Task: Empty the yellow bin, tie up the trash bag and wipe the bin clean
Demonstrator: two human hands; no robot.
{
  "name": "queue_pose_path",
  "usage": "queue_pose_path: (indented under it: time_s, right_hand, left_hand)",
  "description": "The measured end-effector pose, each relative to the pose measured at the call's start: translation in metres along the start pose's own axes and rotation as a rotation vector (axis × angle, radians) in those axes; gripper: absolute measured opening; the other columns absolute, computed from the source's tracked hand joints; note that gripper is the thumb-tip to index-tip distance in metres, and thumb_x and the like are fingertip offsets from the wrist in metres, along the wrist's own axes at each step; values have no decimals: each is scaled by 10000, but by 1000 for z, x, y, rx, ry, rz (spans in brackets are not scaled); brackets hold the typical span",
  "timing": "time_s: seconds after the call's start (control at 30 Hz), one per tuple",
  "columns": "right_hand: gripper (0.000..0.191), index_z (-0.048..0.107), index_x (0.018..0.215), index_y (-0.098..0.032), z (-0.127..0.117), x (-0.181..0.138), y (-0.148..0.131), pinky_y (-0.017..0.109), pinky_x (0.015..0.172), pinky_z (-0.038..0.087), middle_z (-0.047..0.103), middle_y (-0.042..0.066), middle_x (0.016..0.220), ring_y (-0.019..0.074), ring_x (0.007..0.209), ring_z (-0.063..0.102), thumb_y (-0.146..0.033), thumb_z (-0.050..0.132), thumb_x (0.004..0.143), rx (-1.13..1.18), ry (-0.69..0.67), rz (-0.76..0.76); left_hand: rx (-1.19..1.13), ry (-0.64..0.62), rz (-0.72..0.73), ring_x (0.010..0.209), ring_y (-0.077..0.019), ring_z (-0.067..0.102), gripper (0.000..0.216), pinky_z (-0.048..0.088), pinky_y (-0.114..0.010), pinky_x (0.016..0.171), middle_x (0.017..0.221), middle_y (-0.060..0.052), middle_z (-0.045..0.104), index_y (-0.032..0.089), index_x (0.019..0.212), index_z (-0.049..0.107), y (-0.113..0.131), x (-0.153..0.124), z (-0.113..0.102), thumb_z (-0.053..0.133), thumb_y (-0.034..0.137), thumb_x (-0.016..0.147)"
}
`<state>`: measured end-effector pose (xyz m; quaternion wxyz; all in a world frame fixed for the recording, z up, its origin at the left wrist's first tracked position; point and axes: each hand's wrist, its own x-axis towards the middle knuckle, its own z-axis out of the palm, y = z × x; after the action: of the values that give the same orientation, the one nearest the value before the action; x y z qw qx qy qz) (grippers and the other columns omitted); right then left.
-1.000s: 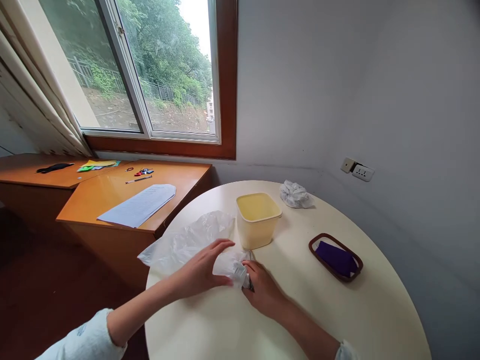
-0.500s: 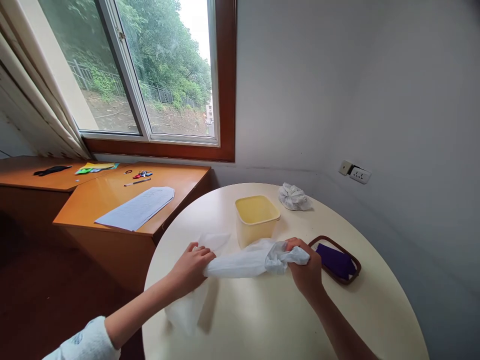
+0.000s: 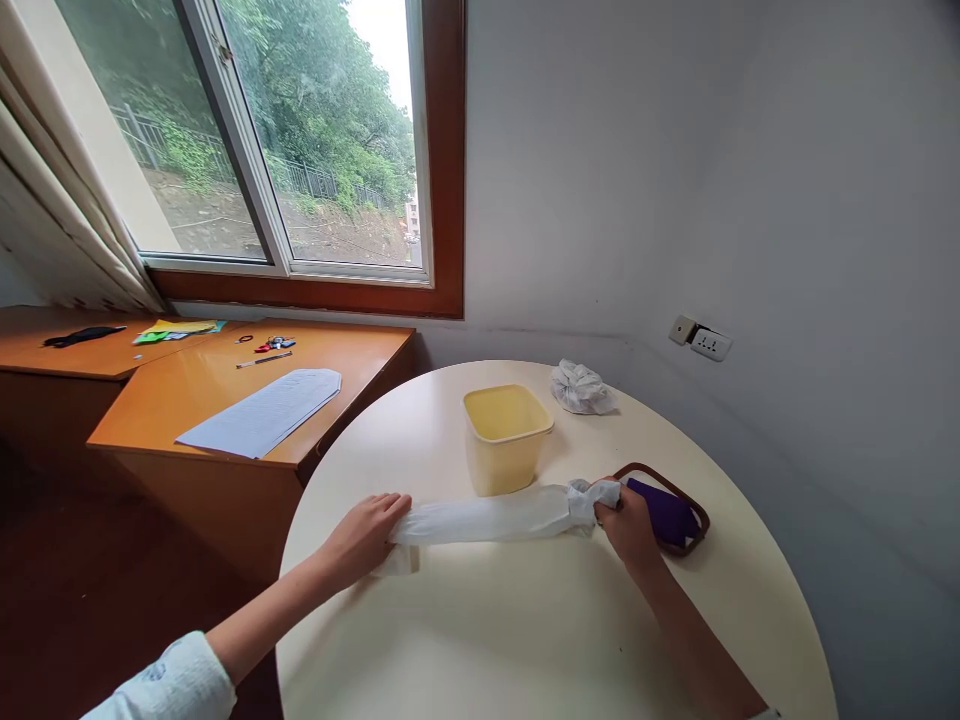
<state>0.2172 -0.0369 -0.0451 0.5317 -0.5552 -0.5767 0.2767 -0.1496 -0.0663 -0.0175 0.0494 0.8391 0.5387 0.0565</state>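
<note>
A white plastic bag [image 3: 487, 517], bunched into a long strip, stretches between my two hands above the round table. My left hand [image 3: 373, 532] is closed around its left end, and a loose flap of the bag shows below the fingers. At the other end my right hand [image 3: 628, 522] grips the crumpled, thicker part, with a bit poking out past the fingers. Just behind the strip stands a pale yellow square container [image 3: 506, 460], with its top uncovered. A brown-rimmed lid [image 3: 701, 535] with a folded purple cloth [image 3: 660, 512] on it lies beside my right hand.
A crumpled white plastic bag [image 3: 581, 388] sits at the back of the round cream table [image 3: 525, 630]. To the left, a wooden desk [image 3: 360, 350] holds paper sheets [image 3: 262, 412], a pen [image 3: 264, 360] and keys [image 3: 274, 345]. A wall socket [image 3: 711, 345] is at right.
My hands have moved apart, pulling the bag into a longer, straighter strip. The loose part hanging below my left hand has become much smaller. The view has shifted slightly.
</note>
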Motion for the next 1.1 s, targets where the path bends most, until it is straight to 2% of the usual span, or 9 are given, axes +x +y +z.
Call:
queue_pose_path:
  time_s: [0.13,0.27,0.43,0.53,0.7,0.8,0.93,1.03,1.1]
  right_hand:
    - [54,532,667,-177,4,1,9,256,573,414,535,-13,599,144,595,499,-204,498,635,-117,-41,-3]
    - [355,519,1001,-170,-3,-1,-4,333,786,443,612,89,970,229,904,568,-233,498,652,-171,54,-5]
    - [358,462,1102,-179,-6,-13,-28,452,950,343,510,136,1152,269,1116,470,-236,446,749,-311,348,-369]
    - [331,490,1098,-202,8,-21,-30,476,934,336,525,121,1131,272,1099,480,-198,488,767,-428,156,-638]
    - [223,554,971,-197,41,-52,-32,356,750,413,597,61,844,196,829,549,-114,504,770,-269,-267,-768]
    - [83,571,781,-195,62,-81,-42,294,600,372,503,-9,599,133,583,474,-188,493,809,-54,-561,-543]
    - [359,567,954,-207,88,-98,-56,235,473,303,478,-44,624,77,457,412,-500,608,751,520,-925,229]
    - [522,584,820,-199,92,-88,-63,218,482,283,377,-87,544,40,427,307,-626,711,548,994,-930,526]
    - [468,598,753,-206,84,-75,-67,219,519,320,340,-95,496,51,457,303,-546,781,489,1137,-764,636]
  left_hand:
    - [-24,-99,-97,620,-194,522,239,286,-260,544,730,-25,570,219,769,375,3,0,9,400,33,621]
    - [-31,-147,-182,605,-205,531,228,285,-259,549,678,-20,563,215,751,375,8,-1,11,402,26,625]
    - [13,76,-63,869,-246,517,309,378,-330,736,927,-84,563,201,801,424,5,-3,14,402,-7,572]
    - [5,171,38,950,-257,481,356,380,-342,761,1037,-100,525,200,821,414,2,-5,16,403,-19,540]
    - [-45,29,27,586,-153,431,330,275,-238,524,697,7,466,220,735,298,7,-6,5,363,-19,516]
    - [-118,22,-11,543,-136,416,350,237,-225,496,670,25,462,225,777,281,22,-6,-16,349,-18,534]
    - [-196,42,46,534,-139,434,382,255,-222,488,661,30,486,226,832,278,51,-4,-44,359,0,534]
    - [-146,4,264,543,-149,460,345,261,-240,498,667,18,517,222,791,287,69,-5,-49,386,20,529]
    - [-75,-31,377,521,-151,457,311,247,-255,496,649,14,523,219,748,288,75,-7,-45,403,29,529]
